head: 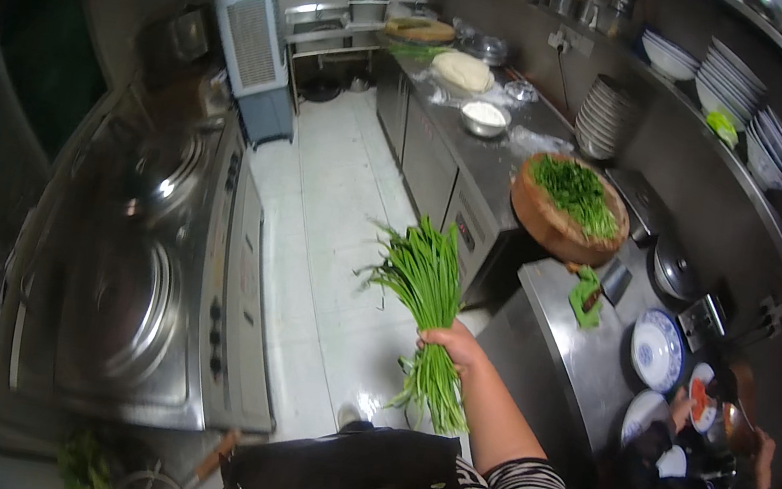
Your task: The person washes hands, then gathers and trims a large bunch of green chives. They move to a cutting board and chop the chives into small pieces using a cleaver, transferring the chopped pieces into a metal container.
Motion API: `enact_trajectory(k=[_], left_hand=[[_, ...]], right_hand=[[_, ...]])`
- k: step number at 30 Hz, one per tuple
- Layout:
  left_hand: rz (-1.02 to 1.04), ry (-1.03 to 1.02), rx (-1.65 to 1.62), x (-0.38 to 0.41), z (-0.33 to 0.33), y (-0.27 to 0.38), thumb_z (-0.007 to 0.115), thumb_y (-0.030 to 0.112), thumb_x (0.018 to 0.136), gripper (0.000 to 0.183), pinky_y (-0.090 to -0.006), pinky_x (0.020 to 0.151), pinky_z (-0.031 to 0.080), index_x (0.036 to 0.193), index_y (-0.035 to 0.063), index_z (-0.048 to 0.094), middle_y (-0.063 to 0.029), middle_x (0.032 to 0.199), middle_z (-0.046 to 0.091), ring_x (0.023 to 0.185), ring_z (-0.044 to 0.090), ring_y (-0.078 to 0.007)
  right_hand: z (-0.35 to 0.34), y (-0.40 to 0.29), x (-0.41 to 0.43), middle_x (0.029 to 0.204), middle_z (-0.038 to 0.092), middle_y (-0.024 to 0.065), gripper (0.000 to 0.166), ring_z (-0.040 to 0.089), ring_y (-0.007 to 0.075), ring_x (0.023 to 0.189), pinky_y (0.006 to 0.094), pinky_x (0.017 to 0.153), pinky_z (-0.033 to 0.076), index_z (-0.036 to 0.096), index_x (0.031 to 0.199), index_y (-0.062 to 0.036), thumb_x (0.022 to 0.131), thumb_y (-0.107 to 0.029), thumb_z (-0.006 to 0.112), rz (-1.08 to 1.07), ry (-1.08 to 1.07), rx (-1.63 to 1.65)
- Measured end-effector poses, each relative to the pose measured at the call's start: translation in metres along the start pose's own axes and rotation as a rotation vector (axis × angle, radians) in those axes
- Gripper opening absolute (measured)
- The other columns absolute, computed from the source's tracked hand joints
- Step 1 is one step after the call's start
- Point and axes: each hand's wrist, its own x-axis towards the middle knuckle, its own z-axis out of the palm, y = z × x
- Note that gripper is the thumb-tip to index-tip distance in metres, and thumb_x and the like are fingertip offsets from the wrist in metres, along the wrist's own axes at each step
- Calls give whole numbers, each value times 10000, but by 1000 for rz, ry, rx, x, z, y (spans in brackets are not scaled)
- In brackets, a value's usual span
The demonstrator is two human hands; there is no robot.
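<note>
A thick bunch of long green chives (430,273) is held out in front of my body, over the floor. My right hand (455,345) is closed around its middle. Leaf tips fan out towards the far side, and the paler stalks hang back towards my apron. My left hand is out of view. To the right of the bunch, a round wooden chopping block (535,217) carries a heap of cut leafy greens (576,196). A cleaver blade (615,280) and a green cloth (585,304) lie beside the block on the steel counter.
A co-worker's hands (682,410) are among bowls and a plate with red food (701,401) at right. Dough (462,71) and a flour bowl (484,118) stand on the far counter. The stove (190,374) borders the aisle's left, with an air cooler (256,57) beyond.
</note>
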Motion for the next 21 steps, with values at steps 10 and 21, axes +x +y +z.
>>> enact_trajectory(k=[10,21], left_hand=[[512,266,-169,291,-226,325,641,117,847,470,-356,744,533,1312,95,574,-144,954,675,803,658,-243],[209,44,-31,472,-290,458,554,122,945,402,-322,732,527,1347,109,544,-75,1056,638,839,632,-157]], right_hand=[[-22,-118,201,889,628,85,340,622,206,748,344,664,515,591,1083,-11,759,-14,693,-35,121,42],[-25,-254,562,822,610,83,285,605,205,742,349,685,502,592,1017,-20,744,-32,673,36,36,-23]])
